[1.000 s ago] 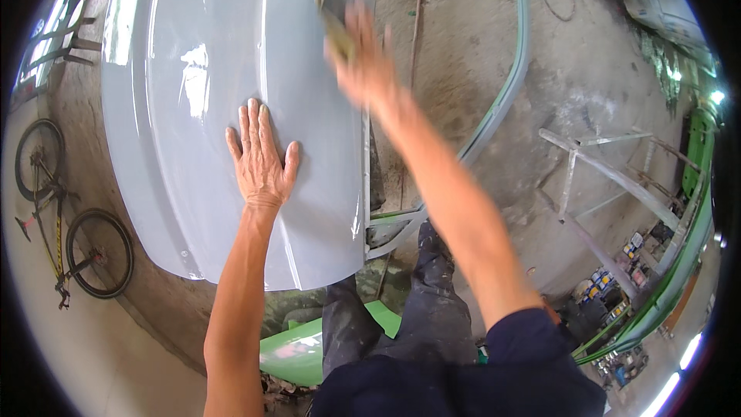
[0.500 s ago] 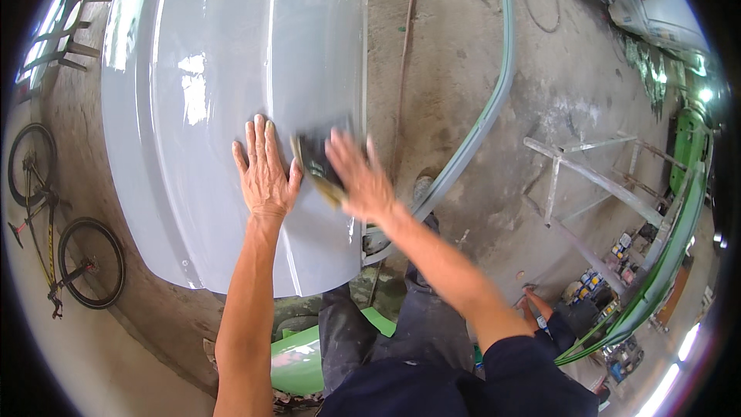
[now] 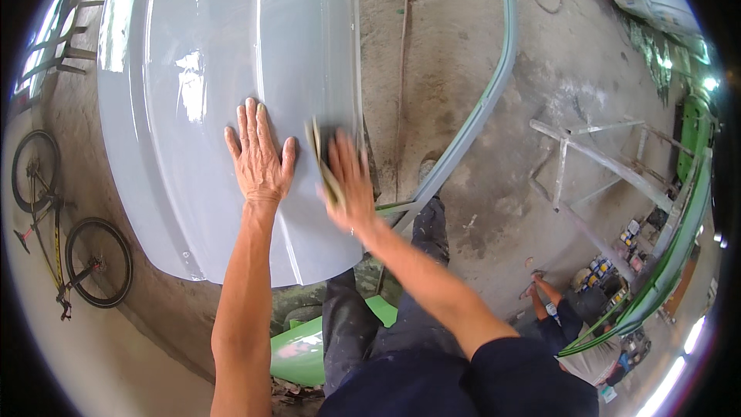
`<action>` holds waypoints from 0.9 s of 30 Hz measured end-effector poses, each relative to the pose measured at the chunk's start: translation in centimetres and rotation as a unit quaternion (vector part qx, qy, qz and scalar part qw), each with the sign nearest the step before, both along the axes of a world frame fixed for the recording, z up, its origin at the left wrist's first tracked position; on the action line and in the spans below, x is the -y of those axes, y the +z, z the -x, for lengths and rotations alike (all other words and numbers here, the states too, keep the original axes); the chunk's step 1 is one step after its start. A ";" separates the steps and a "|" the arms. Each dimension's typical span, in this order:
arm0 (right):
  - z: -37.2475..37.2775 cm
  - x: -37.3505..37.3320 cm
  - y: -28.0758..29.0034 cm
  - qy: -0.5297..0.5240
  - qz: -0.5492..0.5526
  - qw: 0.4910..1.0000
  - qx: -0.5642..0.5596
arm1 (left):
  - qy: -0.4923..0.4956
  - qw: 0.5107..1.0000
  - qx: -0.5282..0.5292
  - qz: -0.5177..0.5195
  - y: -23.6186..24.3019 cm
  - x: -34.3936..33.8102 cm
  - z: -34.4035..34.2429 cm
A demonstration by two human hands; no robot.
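A glossy grey car body panel [image 3: 220, 185] with long raised ridges lies in front of me. My left hand [image 3: 261, 166] rests flat on it, fingers stretched out and thumb apart, holding nothing. Near the panel's right edge, my right hand [image 3: 353, 185] is smeared by motion. It holds a thin sheet of sandpaper [image 3: 328, 170], dark with yellowish edges, against or just over the grey surface. Most of the sheet's face is hidden, and blur keeps me from seeing exactly how the fingers grip it.
A bent grey-green frame piece [image 3: 494, 100] curves along the panel's right side. Farther right stand a metal stand [image 3: 602, 158] and a green car part [image 3: 679, 262]. At left are a bicycle [image 3: 58, 224] and a chair [image 3: 65, 42]. A person [image 3: 567, 320] sits at lower right.
My right hand has swept slightly left and down with the sandpaper, which now shows more edge-on. My left hand stays flat on the panel. The whole view has shifted a little.
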State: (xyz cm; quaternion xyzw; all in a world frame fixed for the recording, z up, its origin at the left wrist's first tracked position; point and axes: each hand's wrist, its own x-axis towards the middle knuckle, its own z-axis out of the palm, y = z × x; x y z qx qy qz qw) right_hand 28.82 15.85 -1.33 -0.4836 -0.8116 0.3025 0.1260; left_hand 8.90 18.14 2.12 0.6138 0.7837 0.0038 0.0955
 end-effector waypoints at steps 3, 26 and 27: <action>-3.9 9.4 1.9 0.042 -0.009 0.999 -0.030 | -0.001 1.000 -0.004 0.001 0.3 -0.2 0.0; 6.1 -13.1 1.5 0.316 -0.122 0.941 -0.016 | 0.223 0.912 0.207 -0.275 -0.6 0.5 1.1; 8.0 -17.7 1.0 0.296 -0.172 0.930 -0.134 | 0.218 0.915 0.210 -0.267 -0.6 0.5 1.2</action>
